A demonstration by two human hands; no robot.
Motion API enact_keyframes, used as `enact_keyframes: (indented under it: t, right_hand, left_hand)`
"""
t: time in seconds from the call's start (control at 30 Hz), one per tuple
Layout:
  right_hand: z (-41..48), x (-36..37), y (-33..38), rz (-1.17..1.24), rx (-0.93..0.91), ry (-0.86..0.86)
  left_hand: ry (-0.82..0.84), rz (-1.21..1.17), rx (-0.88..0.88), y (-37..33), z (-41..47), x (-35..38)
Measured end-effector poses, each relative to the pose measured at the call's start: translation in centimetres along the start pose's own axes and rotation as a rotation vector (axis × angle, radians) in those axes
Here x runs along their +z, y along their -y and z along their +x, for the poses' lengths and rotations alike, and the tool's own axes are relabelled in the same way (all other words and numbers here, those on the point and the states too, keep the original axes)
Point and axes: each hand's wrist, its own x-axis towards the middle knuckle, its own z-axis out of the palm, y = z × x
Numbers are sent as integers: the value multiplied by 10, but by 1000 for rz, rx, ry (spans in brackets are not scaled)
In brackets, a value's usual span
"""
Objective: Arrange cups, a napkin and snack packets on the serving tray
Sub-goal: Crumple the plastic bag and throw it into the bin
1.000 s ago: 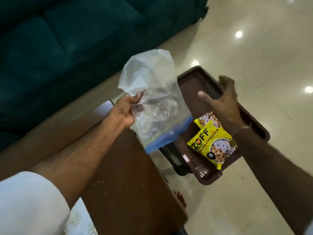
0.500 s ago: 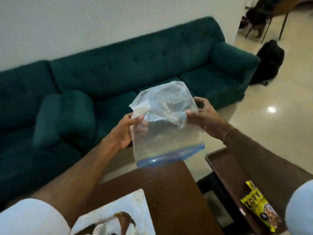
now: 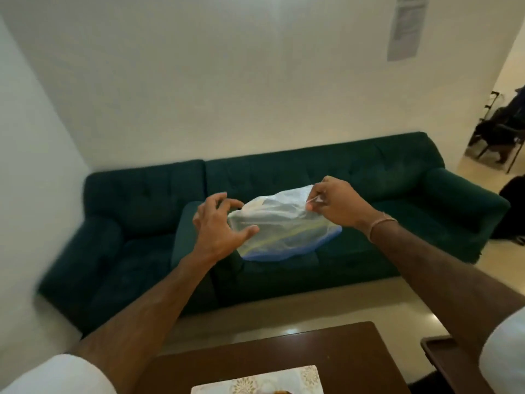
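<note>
A clear plastic zip bag [image 3: 284, 231] with a blue edge hangs in the air in front of the sofa. My right hand [image 3: 338, 206] pinches its top right corner between thumb and fingers. My left hand [image 3: 218, 223] is at the bag's left edge with fingers spread, the thumb against the plastic and no grip on it. Only a dark brown corner of the serving tray [image 3: 434, 349] shows at the lower right, partly behind my right arm. A white patterned napkin [image 3: 255, 382] lies on the table at the bottom edge. No cups or snack packets are in view.
A dark green sofa [image 3: 369, 180] runs along the white wall behind the bag. The brown wooden table [image 3: 312, 348] lies below my arms. Beige floor separates table and sofa. A doorway with dark chairs [image 3: 500, 129] opens at the far right.
The view has tilted up from the tray to the sofa and wall. The bag has moved up and forward; my left hand let go of it and my right hand shifted to its corner.
</note>
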Motion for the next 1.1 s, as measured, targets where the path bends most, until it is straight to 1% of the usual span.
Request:
enact_keyframes:
  t: [0.03, 0.07, 0.1, 0.13, 0.17, 0.2, 0.27, 0.33, 0.37, 0.4, 0.43, 0.47, 0.5, 0.53, 0.57, 0.6, 0.67, 0.73, 0.87, 0.93, 0.97, 1.03, 1.1]
  right_hand:
    - [6, -4, 17, -19, -38, 29]
    - [11, -7, 37, -35, -83, 68]
    - [16, -9, 56, -43, -131, 109]
    - [20, -10, 75, -36, -180, 143]
    - [24, -10, 93, -16, -228, 164]
    - [27, -10, 106, 14, -266, 159]
    - [30, -6, 123, 108, -291, 55]
    - [27, 4, 128, 272, -165, -93]
    - [23, 11, 128, 380, -67, -123]
    - [18, 19, 129, 521, 37, -81]
    - [14, 30, 130, 700, 146, 28]
    - [8, 45, 132, 904, 239, 180]
    - [4, 60, 134, 1098, 291, 354]
    - [0, 74, 136, 1247, 292, 520]
    - [-3, 88, 140, 1350, 254, 649]
    - [-4, 101, 146, 1430, 225, 718]
    - [-2, 123, 162, 1533, 235, 715]
    - [5, 139, 179, 1520, 215, 676]
    - [18, 171, 217, 1511, 76, 714]
    - [19, 189, 242, 1483, -51, 740]
    - [19, 199, 256, 1444, -136, 752]
    - [20, 217, 285, 1299, -260, 779]
    - [24, 233, 319, 1071, -405, 836]
  left_hand:
    - [21, 33, 95, -2, 1, -13]
    - [84, 53, 184, -4, 2, -28]
    - [172, 68, 244, -8, 4, -40]
    - [268, 75, 259, -11, 5, -49]
    - [351, 55, 235, -14, 7, -59]
    - [399, 3, 173, -15, 7, -66]
    - [370, -177, -3, -11, 5, -81]
    - [305, -432, -164, 3, -3, -95]
    - [274, -551, -218, 9, -9, -101]
    - [241, -661, -265, 16, -17, -108]
    - [219, -774, -307, 22, -23, -113]
    - [207, -878, -348, 27, -30, -118]
    - [198, -962, -385, 31, -37, -121]
    - [191, -1023, -417, 34, -42, -123]
    - [176, -1062, -446, 38, -48, -126]
    - [163, -1084, -468, 43, -54, -128]
    - [152, -1117, -498, 54, -66, -136]
    - [155, -1118, -524, 68, -80, -149]
    - [85, -1056, -593, 110, -109, -184]
    - [53, -1016, -621, 135, -127, -206]
    - [65, -978, -623, 147, -136, -218]
    - [173, -834, -625, 170, -153, -243]
    - [259, -642, -689, 200, -170, -273]
